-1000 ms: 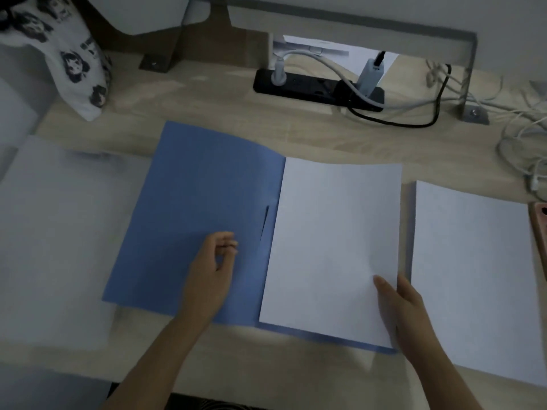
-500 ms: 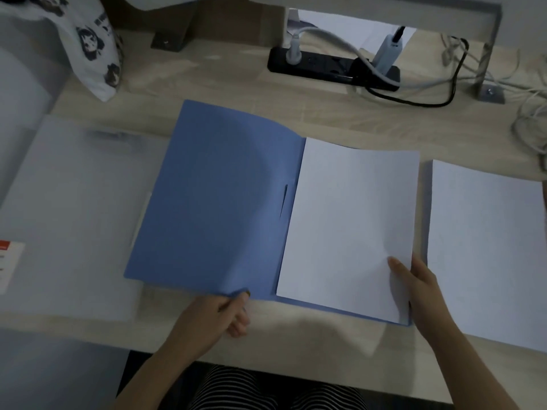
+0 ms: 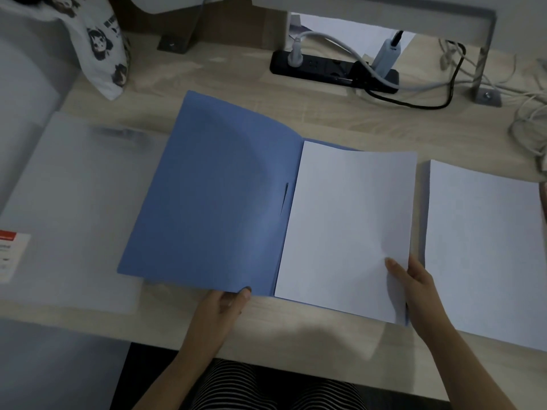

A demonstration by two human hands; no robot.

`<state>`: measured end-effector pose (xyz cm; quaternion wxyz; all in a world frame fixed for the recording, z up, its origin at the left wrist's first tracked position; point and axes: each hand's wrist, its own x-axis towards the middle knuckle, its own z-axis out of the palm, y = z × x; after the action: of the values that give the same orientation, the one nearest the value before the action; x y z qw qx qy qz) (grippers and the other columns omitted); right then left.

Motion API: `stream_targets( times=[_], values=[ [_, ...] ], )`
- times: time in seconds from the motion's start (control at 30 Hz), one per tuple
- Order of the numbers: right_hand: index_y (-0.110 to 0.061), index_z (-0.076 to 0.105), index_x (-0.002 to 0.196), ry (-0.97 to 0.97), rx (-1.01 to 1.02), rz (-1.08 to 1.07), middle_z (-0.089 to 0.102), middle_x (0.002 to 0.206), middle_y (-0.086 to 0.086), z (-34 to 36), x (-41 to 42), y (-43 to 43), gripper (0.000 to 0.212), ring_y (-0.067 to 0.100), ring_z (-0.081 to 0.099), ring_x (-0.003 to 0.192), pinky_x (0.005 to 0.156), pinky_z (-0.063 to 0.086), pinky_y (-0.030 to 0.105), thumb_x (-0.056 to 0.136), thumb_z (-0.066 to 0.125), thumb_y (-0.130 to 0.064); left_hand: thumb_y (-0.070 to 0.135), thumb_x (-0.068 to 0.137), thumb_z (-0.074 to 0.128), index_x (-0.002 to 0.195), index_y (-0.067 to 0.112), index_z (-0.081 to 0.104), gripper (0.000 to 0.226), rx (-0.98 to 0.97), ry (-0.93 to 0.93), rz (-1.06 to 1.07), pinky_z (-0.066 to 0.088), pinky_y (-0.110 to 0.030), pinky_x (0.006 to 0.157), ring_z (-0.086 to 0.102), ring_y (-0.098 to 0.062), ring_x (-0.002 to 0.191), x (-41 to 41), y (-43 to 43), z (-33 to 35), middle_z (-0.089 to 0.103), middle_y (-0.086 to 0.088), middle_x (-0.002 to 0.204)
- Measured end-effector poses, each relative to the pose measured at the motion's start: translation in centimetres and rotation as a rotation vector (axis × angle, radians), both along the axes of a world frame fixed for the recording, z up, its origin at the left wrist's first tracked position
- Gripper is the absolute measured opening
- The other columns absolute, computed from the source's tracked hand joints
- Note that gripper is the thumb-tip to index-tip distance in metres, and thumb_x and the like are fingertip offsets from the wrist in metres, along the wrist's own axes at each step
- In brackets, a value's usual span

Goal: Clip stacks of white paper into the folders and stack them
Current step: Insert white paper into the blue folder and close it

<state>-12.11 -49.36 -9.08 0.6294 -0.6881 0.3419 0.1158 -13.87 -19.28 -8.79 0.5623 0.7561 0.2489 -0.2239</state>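
Head view: blue folder point(image 3: 213, 202) open on desk point(image 3: 296, 324), paper stack point(image 3: 346, 226) on its right half. Left hand point(image 3: 225, 303) pinches cover's near edge; right hand point(image 3: 414, 285) grips stack corner. Clip state unclear; closing, stacking, spare pile point(image 3: 485, 247) left to do.

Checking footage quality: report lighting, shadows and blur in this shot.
Head view: dim, bluish light, no glare; folder and paper fairly sharp; the frosted plastic stack at left looks smeared; a soft shadow lies on the desk near its front edge.
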Motion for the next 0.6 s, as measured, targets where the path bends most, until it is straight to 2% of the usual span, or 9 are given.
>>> stream_targets(
  times=[0.07,0.13,0.2,0.3,0.33,0.43,0.5,0.53,0.6],
  values=[
    [-0.032,0.061,0.103,0.003,0.002,-0.004,0.067,0.108,0.000,-0.1,0.0,-0.1,0.019,0.025,0.063,0.100,0.091,0.049,0.045,0.091,0.053,-0.021,0.019,0.085,0.064,0.083,0.025,0.065,0.006,0.040,-0.069,-0.046,0.048,-0.010,0.074,0.061,0.014,0.078,-0.3,-0.8,0.2,0.070,0.011,0.084],
    [-0.034,0.062,0.098,0.007,0.005,-0.005,0.067,0.106,0.001,-0.2,0.0,-0.1,0.017,0.025,0.063,0.100,0.093,0.049,0.047,0.090,0.053,-0.022,0.019,0.086,0.063,0.094,0.033,0.061,0.016,0.017,-0.134,-0.109,0.047,-0.011,0.085,0.059,0.017,0.088,-0.4,-1.7,0.1,0.070,0.023,0.094],
    [-0.033,0.063,0.096,0.013,0.014,-0.012,0.068,0.107,0.002,-0.3,0.0,-0.1,0.015,0.026,0.063,0.100,0.094,0.048,0.048,0.090,0.054,-0.022,0.020,0.088,0.059,0.098,0.043,0.054,0.026,-0.001,-0.163,-0.137,0.042,-0.004,0.083,0.055,0.020,0.094,-0.2,-2.4,0.0,0.064,0.031,0.102],
    [-0.029,0.063,0.099,0.012,0.028,-0.019,0.068,0.109,0.002,-0.4,0.3,-0.2,0.015,0.025,0.063,0.102,0.096,0.047,0.048,0.090,0.054,-0.022,0.021,0.090,0.056,0.105,0.041,0.050,0.025,0.044,-0.194,-0.153,0.032,0.006,0.082,0.054,0.011,0.101,0.0,-2.9,-0.3,0.058,0.025,0.109],
    [-0.030,0.062,0.101,0.010,0.029,-0.017,0.067,0.110,0.002,-0.4,0.4,-0.3,0.016,0.025,0.062,0.102,0.095,0.047,0.047,0.091,0.053,-0.022,0.020,0.091,0.055,0.106,0.039,0.049,0.025,0.051,-0.191,-0.160,0.032,0.005,0.083,0.053,0.009,0.102,0.0,-3.0,-0.3,0.057,0.024,0.109],
    [-0.030,0.059,0.104,0.015,0.024,-0.002,0.065,0.109,0.003,-0.3,0.7,-0.3,0.016,0.025,0.062,0.100,0.092,0.049,0.046,0.091,0.052,-0.024,0.020,0.091,0.055,0.108,0.030,0.054,0.020,0.053,-0.181,-0.161,0.035,-0.011,0.093,0.054,0.005,0.101,0.1,-2.8,-0.5,0.060,0.020,0.107],
    [-0.026,0.058,0.108,0.020,0.021,0.002,0.065,0.110,0.005,-0.4,0.8,-0.4,0.018,0.026,0.062,0.100,0.092,0.049,0.045,0.092,0.051,-0.024,0.021,0.091,0.054,0.096,0.024,0.059,0.007,0.086,-0.148,-0.212,0.035,-0.007,0.084,0.055,0.007,0.089,0.1,-2.7,-0.8,0.062,0.014,0.095],
    [-0.023,0.058,0.112,0.019,0.023,0.008,0.065,0.111,0.006,-0.4,0.8,-0.4,0.021,0.027,0.061,0.101,0.093,0.049,0.046,0.092,0.051,-0.024,0.019,0.091,0.052,0.086,0.019,0.058,0.008,0.116,-0.118,-0.253,0.035,-0.002,0.074,0.054,0.004,0.079,0.0,-2.7,-1.1,0.061,0.009,0.086],
    [-0.019,0.057,0.115,0.029,0.023,0.015,0.065,0.112,0.007,-0.5,0.9,-0.5,0.025,0.028,0.061,0.102,0.094,0.048,0.048,0.092,0.052,-0.025,0.008,0.092,0.046,0.079,0.013,0.048,0.014,0.140,-0.036,-0.271,0.033,-0.004,0.061,0.046,-0.008,0.072,0.1,-2.7,-1.5,0.052,-0.001,0.080]
  ],
)
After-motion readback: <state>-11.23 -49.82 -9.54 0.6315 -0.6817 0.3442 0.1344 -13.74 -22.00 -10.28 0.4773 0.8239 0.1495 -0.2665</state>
